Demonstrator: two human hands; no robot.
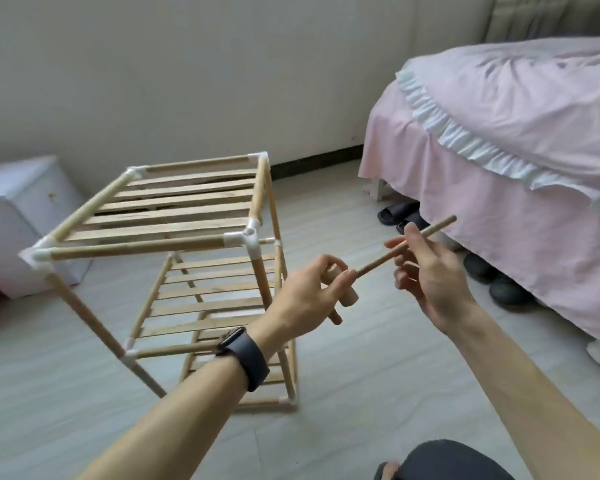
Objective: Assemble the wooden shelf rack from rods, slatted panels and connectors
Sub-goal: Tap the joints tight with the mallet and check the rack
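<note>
Left of centre: rack (160,216) stands upright on the floor (378,393), three slatted tiers stacked, top panel (174,206) at mid-height of the frame
Joints: white connectors at every corner I can see; the near-right top connector (246,237) shows an open socket facing up
Done: three slatted panels framed by rods, posts between tiers look seated
To do: loose rods are in hand, so probably uprights above the top tier, maybe one more tier; no loose panels or connectors in view, so can't tell how many tiers are meant
Progress: I'd call it well past halfway
Rod: single rod (378,260) right of centre, in the air, tilted up toward the right, clear of the rack
Right hand: (430,271) thumb and fingers pinch the rod around mid-length
Left hand: (309,289) fingers curled round spare rods (347,299), butt ends poking out below the palm; the rod's low end sits at its fingertips, can't tell if it's gripped too
Next: my guess, the rod goes into that open socket
Background: bed (499,133) with pink cover upper right, slippers (395,213) at its edge, white box (14,209) far left, watch (245,355) on the left wrist
</note>
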